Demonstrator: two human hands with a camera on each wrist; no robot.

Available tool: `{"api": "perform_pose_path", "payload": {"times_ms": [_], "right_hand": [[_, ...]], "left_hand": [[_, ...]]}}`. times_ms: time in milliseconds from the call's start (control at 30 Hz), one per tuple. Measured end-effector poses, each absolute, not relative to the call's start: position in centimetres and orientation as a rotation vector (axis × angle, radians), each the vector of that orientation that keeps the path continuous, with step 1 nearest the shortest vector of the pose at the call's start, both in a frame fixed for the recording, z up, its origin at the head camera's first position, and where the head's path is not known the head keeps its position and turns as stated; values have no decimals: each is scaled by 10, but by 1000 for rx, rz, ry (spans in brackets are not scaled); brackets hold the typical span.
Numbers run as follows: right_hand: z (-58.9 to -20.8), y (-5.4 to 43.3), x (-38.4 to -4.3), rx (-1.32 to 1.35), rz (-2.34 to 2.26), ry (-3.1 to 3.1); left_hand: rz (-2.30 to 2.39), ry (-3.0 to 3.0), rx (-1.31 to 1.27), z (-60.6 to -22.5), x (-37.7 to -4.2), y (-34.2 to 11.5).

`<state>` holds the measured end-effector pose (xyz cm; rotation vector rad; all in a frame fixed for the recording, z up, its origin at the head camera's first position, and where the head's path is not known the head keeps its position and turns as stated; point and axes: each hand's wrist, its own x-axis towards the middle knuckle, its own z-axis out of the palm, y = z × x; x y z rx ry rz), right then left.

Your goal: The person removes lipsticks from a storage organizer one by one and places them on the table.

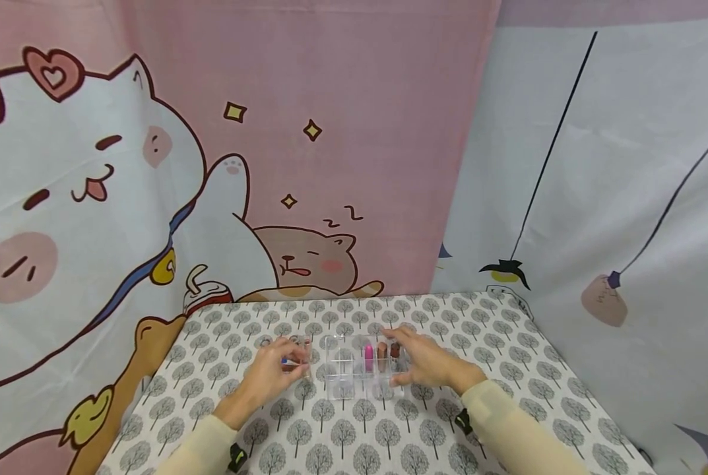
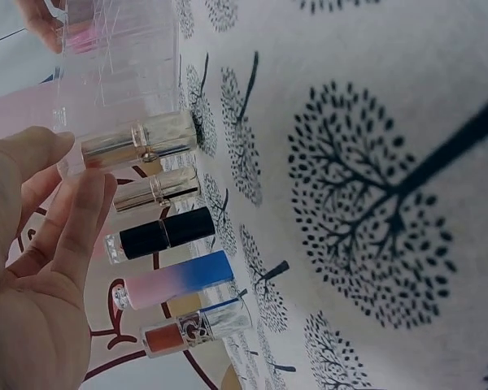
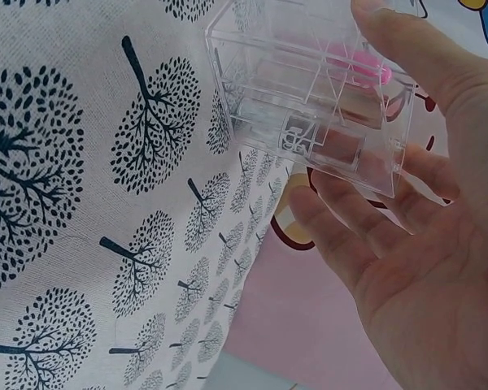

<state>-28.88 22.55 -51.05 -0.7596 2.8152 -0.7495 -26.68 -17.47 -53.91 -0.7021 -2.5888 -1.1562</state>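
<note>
In left hand (image 1: 269,371): golden tube (image 2: 138,146), clear only from left wrist.

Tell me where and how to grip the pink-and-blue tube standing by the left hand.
Likely best: pinch the pink upper part of the pink-and-blue tube, coming straight down from above. It stands upright, blue end on the patterned cloth, while the black tube and the clear-and-orange tube stand close on either side.

Tree-print table (image 1: 342,435) | clear divided organizer (image 1: 340,361) | upright lipstick tubes (image 2: 167,233)
</note>
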Motion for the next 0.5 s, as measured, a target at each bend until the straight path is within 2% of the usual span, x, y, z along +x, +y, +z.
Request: {"api": "perform_pose_path", "payload": {"times_ms": [500], "right_hand": [[-510, 223, -289, -754, -742, 2823]], "left_hand": [[-1146, -2632, -754, -542, -263, -180]]}}
